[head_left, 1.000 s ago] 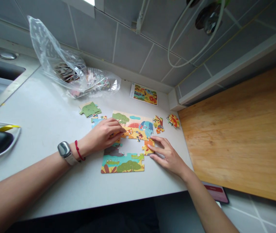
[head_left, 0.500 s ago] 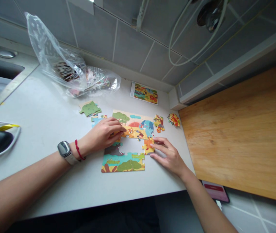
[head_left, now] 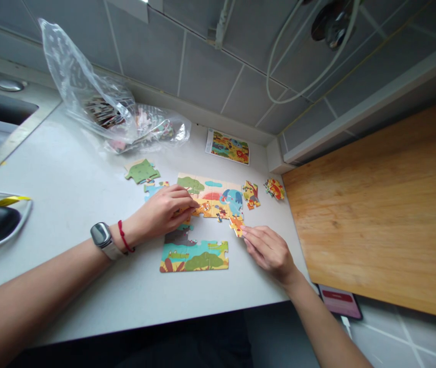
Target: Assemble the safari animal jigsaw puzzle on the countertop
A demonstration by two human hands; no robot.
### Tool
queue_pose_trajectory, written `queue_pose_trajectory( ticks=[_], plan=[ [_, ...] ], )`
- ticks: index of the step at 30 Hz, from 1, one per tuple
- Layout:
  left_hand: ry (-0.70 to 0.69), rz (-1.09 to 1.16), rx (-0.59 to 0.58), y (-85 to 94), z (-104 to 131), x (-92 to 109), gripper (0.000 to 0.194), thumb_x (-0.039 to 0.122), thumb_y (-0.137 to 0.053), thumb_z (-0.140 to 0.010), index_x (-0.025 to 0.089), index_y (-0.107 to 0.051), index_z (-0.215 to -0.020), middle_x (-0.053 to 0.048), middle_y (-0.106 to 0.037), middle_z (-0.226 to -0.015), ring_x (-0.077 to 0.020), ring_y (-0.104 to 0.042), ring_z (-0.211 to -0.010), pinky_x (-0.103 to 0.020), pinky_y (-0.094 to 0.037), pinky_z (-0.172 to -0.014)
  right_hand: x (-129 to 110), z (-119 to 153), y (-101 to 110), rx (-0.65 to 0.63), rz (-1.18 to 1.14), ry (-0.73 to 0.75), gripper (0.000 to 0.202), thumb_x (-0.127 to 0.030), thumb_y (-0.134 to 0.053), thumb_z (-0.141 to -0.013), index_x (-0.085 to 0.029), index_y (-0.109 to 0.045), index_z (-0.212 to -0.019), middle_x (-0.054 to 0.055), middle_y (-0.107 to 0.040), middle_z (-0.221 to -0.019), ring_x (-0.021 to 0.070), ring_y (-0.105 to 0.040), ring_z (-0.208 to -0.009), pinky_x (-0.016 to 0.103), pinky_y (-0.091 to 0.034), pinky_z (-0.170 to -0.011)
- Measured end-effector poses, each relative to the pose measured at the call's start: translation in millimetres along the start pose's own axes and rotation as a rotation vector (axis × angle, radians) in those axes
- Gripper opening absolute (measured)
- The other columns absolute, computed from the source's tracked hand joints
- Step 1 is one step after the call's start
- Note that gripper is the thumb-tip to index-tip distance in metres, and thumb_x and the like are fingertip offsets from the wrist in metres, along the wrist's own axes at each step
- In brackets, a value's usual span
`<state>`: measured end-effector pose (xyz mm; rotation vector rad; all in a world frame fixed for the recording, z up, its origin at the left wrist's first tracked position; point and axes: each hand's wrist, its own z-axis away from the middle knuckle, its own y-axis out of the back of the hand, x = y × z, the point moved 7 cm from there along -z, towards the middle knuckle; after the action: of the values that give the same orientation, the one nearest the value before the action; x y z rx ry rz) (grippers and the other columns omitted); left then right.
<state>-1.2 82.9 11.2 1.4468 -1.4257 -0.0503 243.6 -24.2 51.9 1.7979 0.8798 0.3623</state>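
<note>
Sitting nearest on the bench point(head_left: 125, 301), the crocodile section point(head_left: 202, 258) is on the near side of the elephant section point(head_left: 218, 197). Open gap between them at center and right; grey animal part point(head_left: 177, 236) bridges at left.

Right hand point(head_left: 273, 250): near-right of the elephant section, coming in from the right. Fingers narrow, pinching the orange-yellow piece point(head_left: 236, 226) by its near-right end. Piece looks tipped, not flat. Long axis runs far-left to near-right, so it points away from the fingers, roughly in line with them and skewed to the elephant section's near edge. Far end is right at that section's near-right corner; can't tell if it touches or overlaps. Right hand is clearly the nearer one.

Left hand point(head_left: 164, 210): over the elephant section's left part, palm down, fingers bunched, tips on or just above the leopard art. Can't tell if they grip anything. Orange-yellow piece is well to the right of them.

Just right of the elephant section: tree piece point(head_left: 251, 195), then lion pieces point(head_left: 275, 189) further right. Off its left side: green pieces point(head_left: 142, 171). Beyond it: picture card point(head_left: 228, 146), with plastic bag point(head_left: 125, 120) far-left.
</note>
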Motion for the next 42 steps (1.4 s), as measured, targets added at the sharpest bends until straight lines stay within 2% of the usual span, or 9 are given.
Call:
queue_pose_trajectory(
  ticks=[7, 14, 21, 23, 26, 29, 32, 38, 42],
  plan=[
    [-0.003, 0.001, 0.001, 0.5, -0.6, 0.1, 0.022, 0.025, -0.054, -0.109, 0.018, -0.073, -0.102, -0.007, -0.076, -0.096, -0.0209, -0.066, -0.091, -0.035, -0.048, -0.081, -1.4, 3.7, 11.4, 0.131, 0.014, -0.068, 0.048, -0.002, -0.063, -0.097, -0.021, -0.064, -0.142, 0.013, -0.083, -0.115, 0.0229, -0.083, -0.101, 0.034, -0.071, -0.085],
    [-0.009, -0.001, 0.016, 1.4, -0.3, 0.7, 0.020, 0.022, -0.054, -0.107, 0.018, -0.074, -0.104, -0.007, -0.077, -0.095, -0.0215, -0.068, -0.092, -0.035, -0.049, -0.082, 43.3, 31.7, 35.7, 0.209, 0.222, -0.294, 0.028, -0.010, -0.065, -0.099, -0.022, -0.077, -0.122, 0.010, -0.084, -0.113, 0.0237, -0.083, -0.099, 0.038, -0.069, -0.094],
    [-0.007, 0.011, 0.016, 0.1, 0.6, -1.3, 0.020, 0.023, -0.054, -0.108, 0.019, -0.074, -0.104, -0.007, -0.077, -0.097, -0.0219, -0.067, -0.094, -0.036, -0.050, -0.083, 93.5, 61.7, 37.6, 0.113, 0.319, -0.531, 0.021, -0.025, -0.062, -0.102, -0.020, -0.081, -0.110, 0.012, -0.083, -0.113, 0.0303, -0.078, -0.113, 0.049, -0.063, -0.104],
    [-0.006, 0.012, 0.017, 0.4, 0.4, -1.1, 0.020, 0.023, -0.054, -0.108, 0.019, -0.074, -0.104, -0.007, -0.077, -0.097, -0.0216, -0.067, -0.093, -0.036, -0.050, -0.083, 99.0, 52.1, 33.0, 0.075, 0.263, -0.547, 0.024, -0.028, -0.062, -0.102, -0.021, -0.081, -0.114, 0.012, -0.081, -0.117, 0.0301, -0.076, -0.115, 0.050, -0.062, -0.105],
    [-0.001, 0.013, 0.014, 1.0, -0.3, -0.6, 0.021, 0.023, -0.054, -0.108, 0.019, -0.074, -0.104, -0.007, -0.076, -0.096, -0.0211, -0.067, -0.092, -0.036, -0.050, -0.083, 103.8, 25.4, 11.2, -0.107, 0.127, -0.489, 0.035, -0.027, -0.061, -0.100, -0.022, -0.075, -0.132, 0.013, -0.075, -0.132, 0.0294, -0.071, -0.126, 0.050, -0.058, -0.111],
    [0.002, 0.014, 0.012, 1.2, -0.4, -0.6, 0.022, 0.024, -0.053, -0.108, 0.019, -0.075, -0.104, -0.007, -0.077, -0.096, -0.0215, -0.067, -0.093, -0.036, -0.051, -0.083, 111.8, 1.4, -7.7, -0.230, 0.073, -0.414, 0.054, -0.018, -0.059, -0.097, -0.023, -0.061, -0.151, 0.013, -0.061, -0.155, 0.0305, -0.058, -0.144, 0.057, -0.048, -0.122],
    [0.002, 0.013, 0.017, 1.0, 0.2, -1.4, 0.023, 0.024, -0.053, -0.107, 0.019, -0.075, -0.105, -0.008, -0.076, -0.096, -0.0221, -0.067, -0.094, -0.036, -0.051, -0.083, 124.3, -10.9, -19.5, -0.313, 0.047, -0.362, 0.069, -0.006, -0.054, -0.090, -0.024, -0.055, -0.157, 0.011, -0.055, -0.162, 0.0311, -0.048, -0.154, 0.061, -0.042, -0.126],
    [0.011, 0.014, 0.021, -0.2, 1.2, -2.6, 0.023, 0.024, -0.054, -0.107, 0.019, -0.076, -0.102, -0.008, -0.076, -0.095, -0.0220, -0.067, -0.092, -0.036, -0.051, -0.082, 131.6, -15.2, -15.6, -0.327, 0.024, -0.345, 0.072, -0.002, -0.056, -0.085, -0.028, -0.061, -0.152, 0.010, -0.071, -0.143, 0.0295, -0.064, -0.137, 0.059, -0.049, -0.121],
    [0.006, 0.018, 0.025, 0.3, 1.2, -2.8, 0.020, 0.021, -0.056, -0.105, 0.019, -0.075, -0.104, -0.008, -0.076, -0.096, -0.0226, -0.067, -0.094, -0.037, -0.051, -0.084, 129.9, -2.0, -2.5, -0.326, 0.026, -0.419, 0.062, -0.014, -0.060, -0.093, -0.026, -0.059, -0.154, 0.011, -0.066, -0.148, 0.0286, -0.063, -0.138, 0.053, -0.049, -0.122]
  ],
)
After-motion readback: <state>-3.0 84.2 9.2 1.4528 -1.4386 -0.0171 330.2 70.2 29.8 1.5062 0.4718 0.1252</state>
